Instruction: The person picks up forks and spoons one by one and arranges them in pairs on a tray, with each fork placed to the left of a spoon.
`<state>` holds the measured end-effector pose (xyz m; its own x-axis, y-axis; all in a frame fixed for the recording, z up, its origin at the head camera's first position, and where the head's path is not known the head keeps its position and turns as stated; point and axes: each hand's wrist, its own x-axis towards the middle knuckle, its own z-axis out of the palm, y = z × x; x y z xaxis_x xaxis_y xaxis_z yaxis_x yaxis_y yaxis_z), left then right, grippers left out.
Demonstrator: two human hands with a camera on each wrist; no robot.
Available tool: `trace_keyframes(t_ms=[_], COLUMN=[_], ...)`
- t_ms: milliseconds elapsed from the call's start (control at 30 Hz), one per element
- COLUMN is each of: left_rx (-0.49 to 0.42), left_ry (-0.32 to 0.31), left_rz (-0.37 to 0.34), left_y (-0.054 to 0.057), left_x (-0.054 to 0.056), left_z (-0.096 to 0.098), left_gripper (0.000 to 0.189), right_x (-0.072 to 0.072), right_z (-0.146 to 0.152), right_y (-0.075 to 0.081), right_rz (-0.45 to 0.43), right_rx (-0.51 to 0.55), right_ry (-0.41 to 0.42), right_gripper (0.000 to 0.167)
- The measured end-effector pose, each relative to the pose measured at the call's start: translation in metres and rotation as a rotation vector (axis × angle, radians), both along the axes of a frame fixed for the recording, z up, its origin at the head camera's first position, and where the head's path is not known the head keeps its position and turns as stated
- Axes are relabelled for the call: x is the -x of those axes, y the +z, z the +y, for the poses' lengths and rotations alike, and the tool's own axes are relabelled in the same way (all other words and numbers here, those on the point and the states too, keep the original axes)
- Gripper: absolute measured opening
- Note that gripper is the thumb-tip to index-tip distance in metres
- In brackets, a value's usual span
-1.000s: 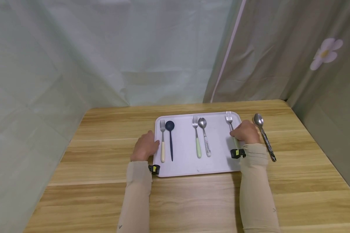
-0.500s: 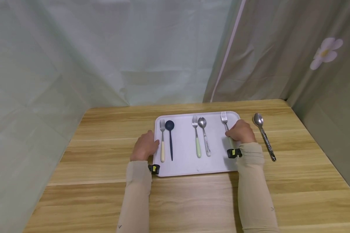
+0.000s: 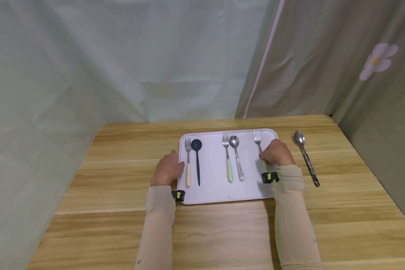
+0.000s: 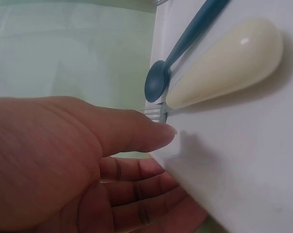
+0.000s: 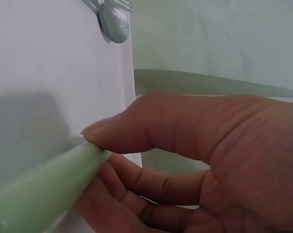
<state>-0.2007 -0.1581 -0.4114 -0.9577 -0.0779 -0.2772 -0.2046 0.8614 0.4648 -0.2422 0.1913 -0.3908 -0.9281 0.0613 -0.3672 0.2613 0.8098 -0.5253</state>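
Observation:
My right hand (image 3: 278, 153) pinches a fork (image 3: 257, 138) between thumb and fingers, near the top of its pale green handle (image 5: 49, 189), over the right part of a white tray (image 3: 212, 195). The fork's tines point away from me. At the tray's left edge, my left hand (image 3: 168, 168) holds the rim, thumb on the upper side and fingers curled outside and below. Beside that thumb lie a cream-handled fork (image 3: 188, 174) and a dark blue round-bowled spoon (image 3: 196, 145). Mid-tray, a green-handled fork (image 3: 229, 170) lies alongside a spoon with a white patterned handle (image 3: 238, 165).
A metal spoon with a dark marbled handle (image 3: 308, 163) lies on the wooden table (image 3: 104, 180), right of the tray. Pale curtains (image 3: 202, 56) hang behind the table and on both sides.
The right hand has moved left with the green-handled fork, from beside the tray's right edge further inward. The left hand stays at the left rim, and the other cutlery lies as before.

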Motion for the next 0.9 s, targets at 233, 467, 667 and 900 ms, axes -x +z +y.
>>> trace_keyframes(t_ms=[233,467,667,900], left_rx=[0.005,0.002,0.007,0.007], left_ry=[0.000,0.006,-0.002,-0.003], left_rz=[-0.008,-0.015,-0.008,-0.007], left_y=[0.0002,0.0001,-0.0006,-0.0002], left_x=[0.0005,0.0002,0.0004,0.0009], left_z=[-0.0004,-0.0002,-0.0006,-0.0005], left_gripper=[0.041,0.041,0.042,0.042], right_x=[0.0011,0.0027,0.0036,0.0032], right_z=[-0.0024,-0.0040,-0.0043,-0.0028], right_y=[-0.0018,-0.0047,-0.0060,-0.0052], right_rz=[-0.002,-0.020,-0.061,-0.084], right_rx=[0.003,0.014,0.029,0.030], right_ry=[0.021,0.015,-0.003,0.002], right_gripper=[0.024,0.014,0.018,0.022])
